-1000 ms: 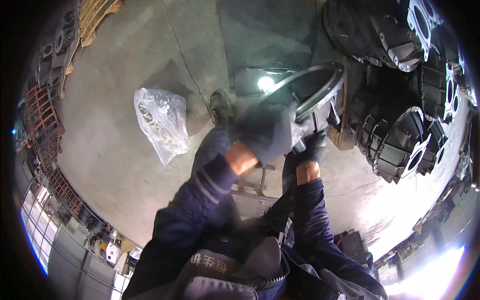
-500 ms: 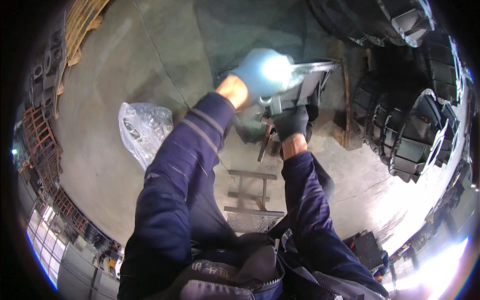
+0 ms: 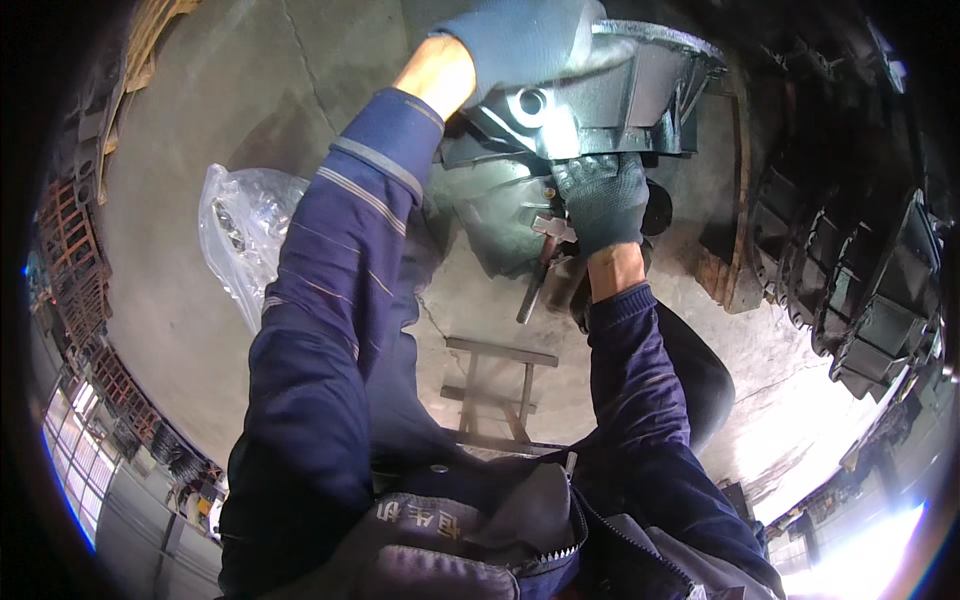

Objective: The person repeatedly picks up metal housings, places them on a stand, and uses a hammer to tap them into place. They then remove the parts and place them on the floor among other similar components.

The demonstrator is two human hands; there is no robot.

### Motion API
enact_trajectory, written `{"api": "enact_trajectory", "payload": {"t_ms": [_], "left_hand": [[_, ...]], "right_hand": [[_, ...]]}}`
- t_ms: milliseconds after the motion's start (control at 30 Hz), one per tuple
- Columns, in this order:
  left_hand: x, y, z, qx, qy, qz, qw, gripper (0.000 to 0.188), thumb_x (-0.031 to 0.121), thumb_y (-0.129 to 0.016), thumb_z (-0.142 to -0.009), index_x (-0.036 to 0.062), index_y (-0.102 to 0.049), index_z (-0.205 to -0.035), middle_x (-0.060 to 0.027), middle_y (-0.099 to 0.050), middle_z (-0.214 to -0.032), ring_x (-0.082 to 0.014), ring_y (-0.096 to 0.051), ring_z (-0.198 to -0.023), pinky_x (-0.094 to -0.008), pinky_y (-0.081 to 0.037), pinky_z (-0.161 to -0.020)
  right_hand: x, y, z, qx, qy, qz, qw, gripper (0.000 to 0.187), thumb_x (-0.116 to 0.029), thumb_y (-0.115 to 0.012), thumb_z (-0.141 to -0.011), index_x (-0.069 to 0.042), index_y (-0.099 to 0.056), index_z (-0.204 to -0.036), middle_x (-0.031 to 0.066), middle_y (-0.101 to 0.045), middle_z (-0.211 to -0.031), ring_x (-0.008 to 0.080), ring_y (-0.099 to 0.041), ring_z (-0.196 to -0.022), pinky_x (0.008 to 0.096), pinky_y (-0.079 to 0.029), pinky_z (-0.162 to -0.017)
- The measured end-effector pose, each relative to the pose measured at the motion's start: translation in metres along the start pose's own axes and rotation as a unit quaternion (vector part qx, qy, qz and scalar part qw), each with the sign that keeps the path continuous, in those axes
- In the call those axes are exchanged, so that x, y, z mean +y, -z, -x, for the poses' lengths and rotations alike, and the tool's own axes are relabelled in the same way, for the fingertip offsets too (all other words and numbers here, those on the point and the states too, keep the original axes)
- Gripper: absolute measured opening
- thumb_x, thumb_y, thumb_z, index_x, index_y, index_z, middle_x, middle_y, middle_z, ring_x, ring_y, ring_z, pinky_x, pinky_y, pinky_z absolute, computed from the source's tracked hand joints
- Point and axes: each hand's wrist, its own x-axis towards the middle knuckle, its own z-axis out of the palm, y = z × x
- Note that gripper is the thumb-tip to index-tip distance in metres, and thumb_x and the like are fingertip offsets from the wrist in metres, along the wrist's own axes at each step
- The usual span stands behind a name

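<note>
A black ribbed metal housing [image 3: 650, 90] with a curved rim and a round hole stands ahead of me, brightly lit on one side. My left hand [image 3: 530, 45], in a blue-grey glove, lies over its far rim on the left, with the fingertips partly out of sight. My right hand [image 3: 608, 200], in a dark glove, is closed on the near lower edge of the housing, its fingers bent and partly hidden. A hammer [image 3: 541, 270] with a pale head and dark handle is just left of my right hand, below the housing.
A clear plastic bag [image 3: 250, 225] of small parts sits on the concrete floor to the left. A low metal frame [image 3: 500, 385] stands between my legs. Dark castings [image 3: 850, 280] and a wooden beam [image 3: 742, 200] are to the right; rusty racks [image 3: 75, 240] line the left.
The housing appears larger and tilted up, showing more of its ribbed side. Both hands are on it; the left has gone up and the right slightly rightward. The view has shifted too.
</note>
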Motion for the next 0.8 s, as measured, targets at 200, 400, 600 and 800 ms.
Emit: {"api": "enact_trajectory", "payload": {"t_ms": [200,400,600,800], "left_hand": [[0.0,-0.004,0.013,0.011,0.002,-0.016,1.0,0.054,0.047,-0.059,-0.095,-0.0017,-0.072,-0.076,-0.0291,-0.067,-0.079,-0.0477,-0.068,-0.077,-0.055,-0.052,-0.07],[0.003,-0.007,0.034,0.069,0.01,-0.033,0.997,0.054,0.053,-0.058,-0.096,0.0018,-0.074,-0.087,-0.0266,-0.07,-0.086,-0.0467,-0.069,-0.083,-0.0549,-0.052,-0.075],[-0.007,-0.011,0.053,0.133,0.085,0.067,0.985,0.06,0.059,-0.058,-0.096,0.0017,-0.073,-0.106,-0.0285,-0.071,-0.105,-0.041,-0.07,-0.102,-0.0496,-0.052,-0.086],[-0.022,-0.021,0.058,0.168,0.151,0.105,0.968,0.058,0.055,-0.055,-0.099,-0.0007,-0.071,-0.107,-0.0311,-0.069,-0.103,-0.0416,-0.07,-0.101,-0.0498,-0.051,-0.083]], "right_hand": [[0.024,-0.011,0.01,-0.047,-0.031,-0.202,0.978,0.036,-0.017,-0.081,-0.086,-0.001,-0.062,-0.113,0.0073,-0.074,-0.101,0.0217,-0.073,-0.093,0.0366,-0.059,-0.082],[0.039,-0.009,0.013,-0.089,-0.196,-0.616,0.758,0.033,-0.025,-0.042,-0.108,-0.004,-0.051,-0.131,0.026,-0.057,-0.136,0.0412,-0.058,-0.125,0.0576,-0.05,-0.106],[0.112,0.036,0.022,-0.028,-0.309,-0.389,0.867,0.026,-0.025,-0.054,-0.106,-0.006,-0.066,-0.119,0.014,-0.073,-0.102,0.0258,-0.072,-0.089,0.0386,-0.059,-0.078],[0.221,0.053,0.071,-0.078,-0.264,0.121,0.954,0.039,-0.038,-0.06,-0.094,-0.005,-0.074,-0.109,0.0205,-0.076,-0.097,0.0392,-0.072,-0.09,0.0454,-0.057,-0.079]]}}
